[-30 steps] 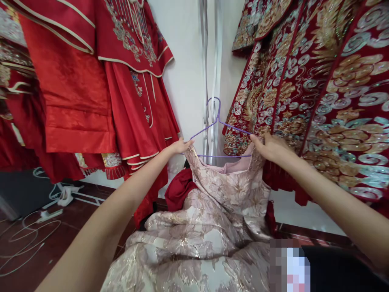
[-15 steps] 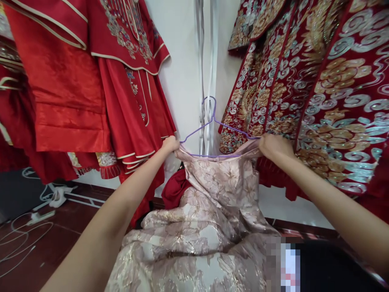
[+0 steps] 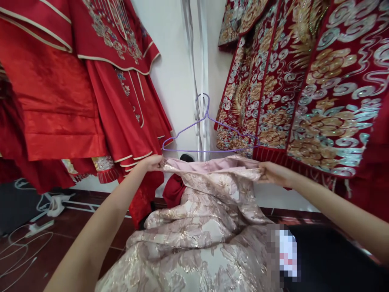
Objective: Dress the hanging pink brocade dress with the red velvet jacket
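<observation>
My left hand (image 3: 152, 162) and my right hand (image 3: 273, 173) each pinch one side of the top edge of a pink-gold brocade dress (image 3: 209, 211), stretching its pink-lined opening between them. The dress spills down toward me in heavy folds. Just above its top edge hangs a purple wire hanger (image 3: 209, 136), now free of the fabric, its hook up against white straps on the wall.
Red satin garments (image 3: 75, 81) hang at the left, and red robes with gold and silver embroidery (image 3: 304, 81) hang at the right. A dark red cloth (image 3: 174, 190) lies behind the dress. White cables (image 3: 36, 227) trail over the dark floor at the left.
Both hands pulled the dress top down off the hanger's shoulders and spread it wider. The hanger now stands bare above the fabric.
</observation>
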